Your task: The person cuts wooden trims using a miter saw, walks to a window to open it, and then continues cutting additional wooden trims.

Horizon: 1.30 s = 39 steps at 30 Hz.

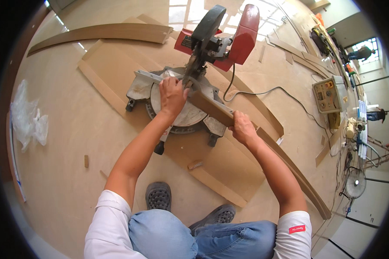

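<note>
A red and grey miter saw (212, 43) stands on the floor on brown board sheets, its blade head raised. A long wooden strip (212, 108) lies across the saw's round metal table (186, 116) and runs off to the right. My left hand (173, 95) presses down on the strip's left end, right beside the blade. My right hand (243, 127) grips the strip just off the table's right edge. I am crouched; my knees in blue jeans and dark shoes (159, 195) show at the bottom.
The saw's black cable (281, 90) runs right toward a beige control box (328, 95). Long curved wooden strips (103, 32) lie at the back and right. A clear plastic bag (28, 118) lies left. Small wood offcuts (195, 164) dot the floor. A fan (355, 183) stands at the right.
</note>
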Tool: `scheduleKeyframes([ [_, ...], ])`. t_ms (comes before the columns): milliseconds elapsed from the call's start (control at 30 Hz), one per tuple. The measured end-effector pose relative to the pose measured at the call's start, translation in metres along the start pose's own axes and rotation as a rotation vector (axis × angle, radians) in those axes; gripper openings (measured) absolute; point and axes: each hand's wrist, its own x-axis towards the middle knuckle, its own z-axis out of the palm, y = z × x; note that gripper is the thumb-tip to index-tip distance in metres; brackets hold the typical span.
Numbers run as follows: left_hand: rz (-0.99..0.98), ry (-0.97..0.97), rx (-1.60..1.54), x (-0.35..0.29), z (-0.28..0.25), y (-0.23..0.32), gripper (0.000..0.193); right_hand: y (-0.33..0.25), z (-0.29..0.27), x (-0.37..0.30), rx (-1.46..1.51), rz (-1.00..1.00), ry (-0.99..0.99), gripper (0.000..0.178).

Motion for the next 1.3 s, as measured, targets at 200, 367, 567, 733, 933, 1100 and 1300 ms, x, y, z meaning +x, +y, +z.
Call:
scheduleKeyframes([
  [200,-0.077,0.004,-0.041,0.019,0.03,0.004,0.032,0.008,0.01,-0.004,-0.013,-0.019,0.099,0.044],
  [367,-0.097,0.035,-0.093,0.02,0.027,0.0,0.03,0.005,0.013,-0.003,-0.013,-0.01,0.111,0.044],
  [567,-0.133,0.137,-0.21,0.017,0.024,0.002,0.022,0.003,0.012,-0.004,0.0,0.018,0.107,0.046],
  [733,-0.178,0.172,-0.361,0.021,0.023,-0.008,0.02,0.005,0.017,-0.002,-0.007,0.014,0.109,0.046],
  [933,-0.449,0.27,-0.435,0.012,-0.008,-0.039,0.03,0.01,0.014,-0.008,-0.019,0.05,0.101,0.047],
  [1100,-1.307,0.653,-1.104,-0.012,-0.081,-0.161,0.037,0.013,0.015,-0.01,-0.028,0.046,0.128,0.049],
  [1300,-0.925,-0.682,-0.86,-0.16,-0.079,-0.091,0.031,0.011,0.016,-0.009,-0.038,0.012,0.158,0.049],
])
